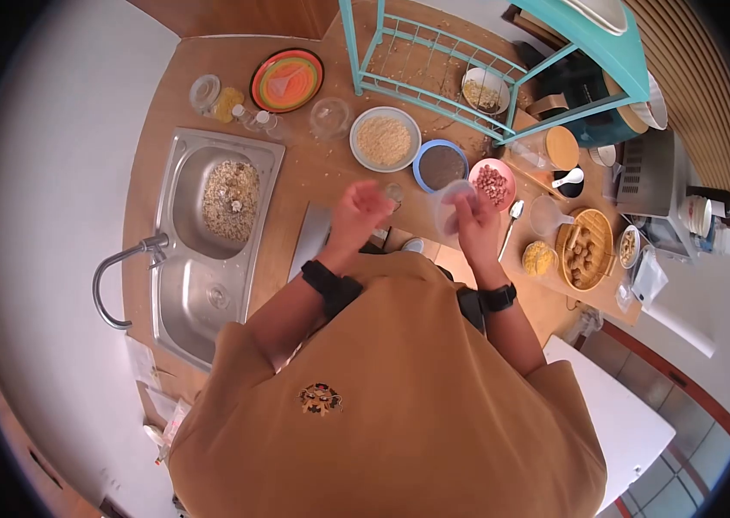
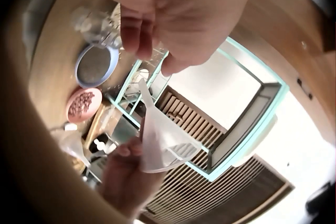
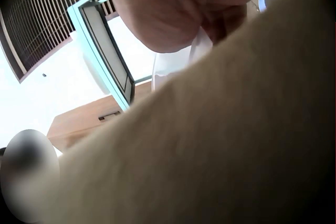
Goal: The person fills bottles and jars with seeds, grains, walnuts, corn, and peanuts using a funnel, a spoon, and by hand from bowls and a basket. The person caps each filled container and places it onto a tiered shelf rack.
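Observation:
My right hand pinches a translucent plastic funnel by its side, up over the counter's front edge. In the left wrist view the funnel is tilted, narrow stem up and wide mouth down. My left hand is raised beside it with relaxed, slightly bent fingers and nothing in them. A small clear glass jar stands just beyond the left fingertips. Past the funnel sit a blue-rimmed bowl of dark grains and a pink bowl of reddish beans.
A double sink lies left, with wet grains in one basin. A white bowl of pale flakes and a turquoise rack stand behind. On the right are a spoon, another funnel and a woven basket.

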The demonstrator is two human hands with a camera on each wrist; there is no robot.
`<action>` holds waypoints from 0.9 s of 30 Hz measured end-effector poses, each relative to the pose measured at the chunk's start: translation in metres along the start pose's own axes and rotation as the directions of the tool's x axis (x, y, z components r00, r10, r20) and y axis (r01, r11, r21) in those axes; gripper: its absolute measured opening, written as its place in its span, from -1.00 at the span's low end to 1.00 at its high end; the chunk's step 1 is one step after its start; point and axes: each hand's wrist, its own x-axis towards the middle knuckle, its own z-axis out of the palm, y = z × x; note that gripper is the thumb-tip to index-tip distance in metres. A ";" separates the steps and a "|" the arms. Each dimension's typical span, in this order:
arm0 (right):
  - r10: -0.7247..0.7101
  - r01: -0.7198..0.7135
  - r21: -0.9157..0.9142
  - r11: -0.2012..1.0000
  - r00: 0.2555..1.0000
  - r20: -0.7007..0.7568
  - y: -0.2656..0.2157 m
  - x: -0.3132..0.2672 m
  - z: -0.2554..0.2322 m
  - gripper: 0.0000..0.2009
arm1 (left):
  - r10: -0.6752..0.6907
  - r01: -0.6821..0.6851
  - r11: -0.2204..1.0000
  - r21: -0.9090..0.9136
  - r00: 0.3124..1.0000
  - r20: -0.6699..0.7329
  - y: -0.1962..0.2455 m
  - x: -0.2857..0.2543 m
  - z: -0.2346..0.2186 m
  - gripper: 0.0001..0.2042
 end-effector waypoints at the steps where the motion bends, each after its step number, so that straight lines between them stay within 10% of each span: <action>1: 0.002 -0.002 -0.006 1.000 1.000 0.001 0.000 0.007 0.006 -0.86 | -0.003 0.003 1.000 -0.006 1.000 0.000 -0.002 0.009 -0.009 -0.57; 3: -0.004 0.018 -0.203 0.979 0.998 0.070 0.001 0.020 0.018 -0.86 | 0.272 -0.277 0.879 0.389 0.960 0.070 -0.007 0.027 -0.024 -0.49; 6: -0.026 0.046 -0.266 0.963 0.997 0.079 0.015 0.031 0.032 -0.86 | 0.288 -0.360 0.705 0.611 0.933 0.217 0.022 0.031 -0.022 -0.48; 27: -0.075 0.062 -0.477 0.877 0.997 -0.008 0.017 0.023 0.046 -0.86 | 0.346 -0.481 0.741 0.468 0.872 0.348 -0.029 0.062 -0.008 -0.63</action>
